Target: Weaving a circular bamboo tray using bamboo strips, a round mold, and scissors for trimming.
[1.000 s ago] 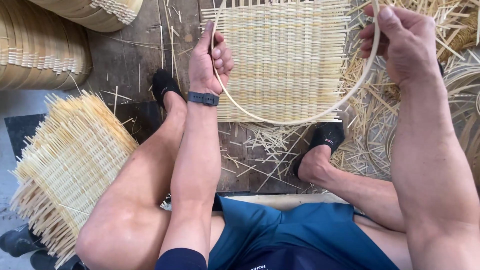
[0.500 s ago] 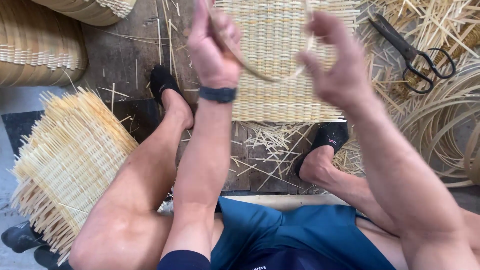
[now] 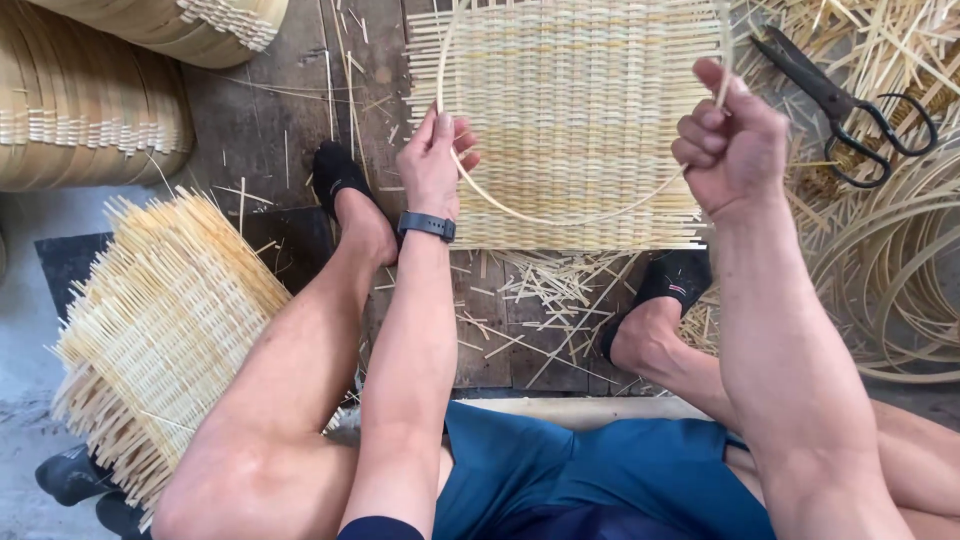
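Down at floor level, everything is placed here against the flat woven mat lying on the dark wooden planks between the person's feet. Far to the left of the mat, at the upper corner, sit stacked finished bamboo trays, and below them a pile of woven mats with bristling loose ends leans beside the person's left knee, over a grey concrete floor. A black shoe rests just left of the mat. The left hand, with a dark watch at the wrist, is closed around a thin bamboo strip at the mat's left edge. That strip curves as a loop in front of the mat, sweeping under its lower part and rising to the right hand, which is clenched in a fist on the strip's other end at the mat's right edge. Short cut splinters litter the planks just below the mat. Right of the mat, black scissors lie on loose straw-coloured offcuts, and coiled bamboo hoops are heaped lower right.
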